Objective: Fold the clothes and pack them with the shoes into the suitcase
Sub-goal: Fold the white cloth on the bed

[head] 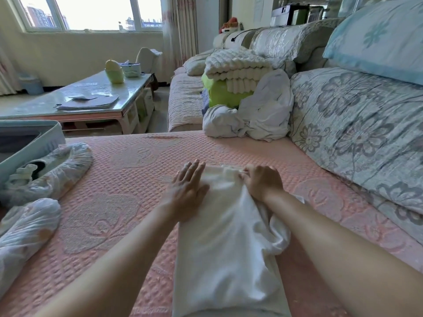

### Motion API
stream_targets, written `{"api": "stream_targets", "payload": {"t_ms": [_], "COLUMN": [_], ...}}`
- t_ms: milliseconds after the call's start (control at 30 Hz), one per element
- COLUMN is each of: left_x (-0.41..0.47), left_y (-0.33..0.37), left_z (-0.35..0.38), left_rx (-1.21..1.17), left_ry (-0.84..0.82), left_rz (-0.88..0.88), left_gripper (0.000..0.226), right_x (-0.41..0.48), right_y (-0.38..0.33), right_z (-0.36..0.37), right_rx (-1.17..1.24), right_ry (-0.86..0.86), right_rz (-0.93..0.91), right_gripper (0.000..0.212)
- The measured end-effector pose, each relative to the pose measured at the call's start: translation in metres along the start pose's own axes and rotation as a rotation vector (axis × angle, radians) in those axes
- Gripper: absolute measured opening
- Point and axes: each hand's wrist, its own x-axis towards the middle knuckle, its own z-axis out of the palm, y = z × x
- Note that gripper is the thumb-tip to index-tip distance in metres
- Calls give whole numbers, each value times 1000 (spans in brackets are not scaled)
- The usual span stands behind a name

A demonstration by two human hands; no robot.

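Suitcase: a light-blue suitcase (29, 138) is lying open at 9 o'clock. Only dark lining is showing, so its contents cannot be told.
Shoes: both are sitting outside the case, each in translucent plastic wrap. The far shoe (57, 170) is leaning against the suitcase's near wall, and the near shoe (25, 227) is lying at 8 o'clock.
Garment: a white garment (229, 236) is lying at 6 o'clock as a long folded strip running away from the person, with its right side bunching.
Left hand: the left hand (187, 188) is pressing flat, fingers straight, on the strip's far left edge.
Right hand: the right hand (261, 181) is curling its fingers and pinching the strip's far right corner.
Green bag: a lime-green bag (222, 92) at 12 o'clock is carrying a folded white blanket (235, 65).
Unfolded clothes: a white heap (251, 120) is resting at 1 o'clock, in front of the bag.
Surface: a pink quilted sofa cover (128, 179) is lying under everything.
Room: a glass-topped counter (34, 106) at 10 o'clock is holding papers (89, 101). A window (91, 12) is letting in daylight at 11 o'clock.
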Motion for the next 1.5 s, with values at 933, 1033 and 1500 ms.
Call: {"api": "stream_targets", "payload": {"t_ms": [933, 1033, 1500], "left_x": [-48, -56, -52], "left_y": [147, 151, 178], "left_z": [-1, -4, 28], "left_rx": [39, 109, 145], "left_ry": [-325, -426, -224], "left_rz": [255, 331, 339], "left_gripper": [75, 78, 110], "right_x": [-103, -114, -74], "right_y": [104, 116, 102], "right_z": [-101, -105, -49], "right_rx": [219, 124, -103], "right_ry": [-541, -646, -323], "right_rz": [102, 138, 24], "right_gripper": [11, 18, 40]}}
